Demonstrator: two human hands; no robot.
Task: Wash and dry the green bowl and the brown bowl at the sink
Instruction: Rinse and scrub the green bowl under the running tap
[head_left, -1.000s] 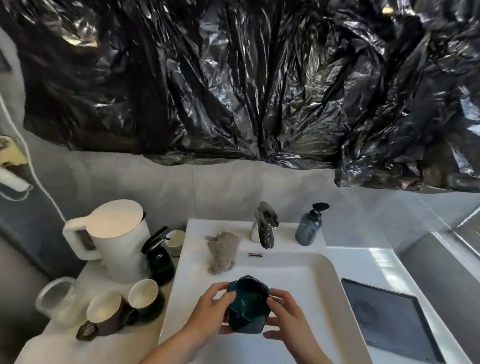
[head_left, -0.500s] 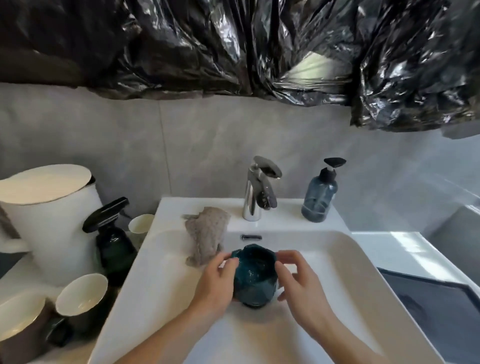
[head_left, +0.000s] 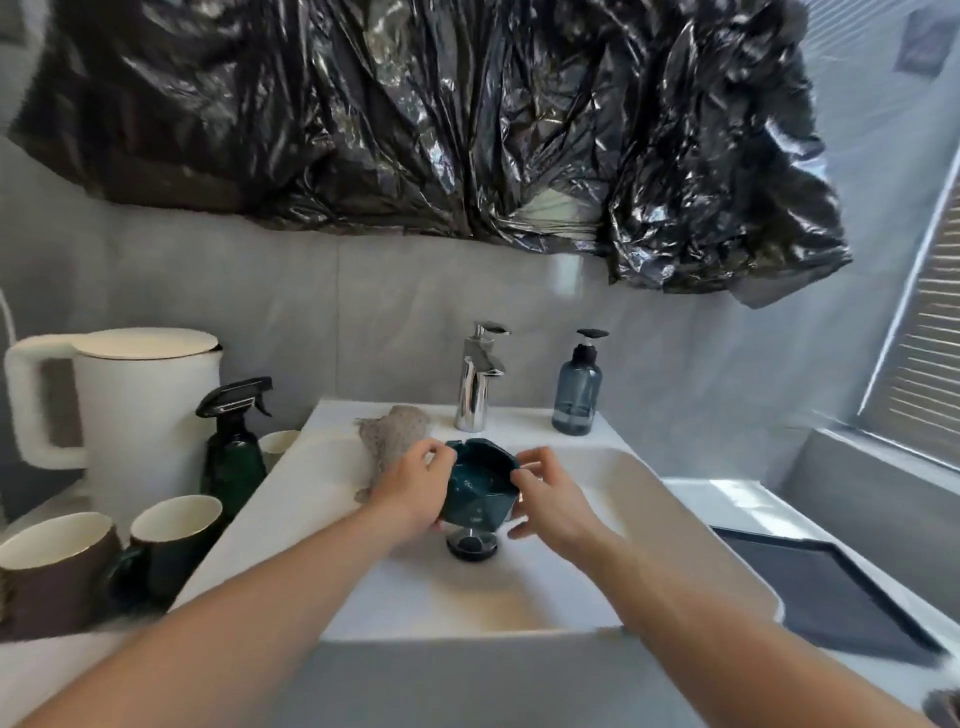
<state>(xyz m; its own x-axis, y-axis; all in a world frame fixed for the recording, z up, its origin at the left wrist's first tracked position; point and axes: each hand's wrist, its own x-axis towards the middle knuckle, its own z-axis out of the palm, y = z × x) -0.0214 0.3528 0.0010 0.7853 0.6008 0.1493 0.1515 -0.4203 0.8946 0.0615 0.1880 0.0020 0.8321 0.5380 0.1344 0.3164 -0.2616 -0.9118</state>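
fingers of left hand (head_left: 410, 491) and right hand (head_left: 553, 501) curled round green bowl (head_left: 479, 488), gripping it above sink (head_left: 675, 530) drain (head_left: 471, 545), below faucet (head_left: 479, 379).

No text, label, brand, number or sign can be read on anything here.

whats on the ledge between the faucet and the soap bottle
Nothing: in the head view the white ledge between the faucet and the soap bottle is bare.
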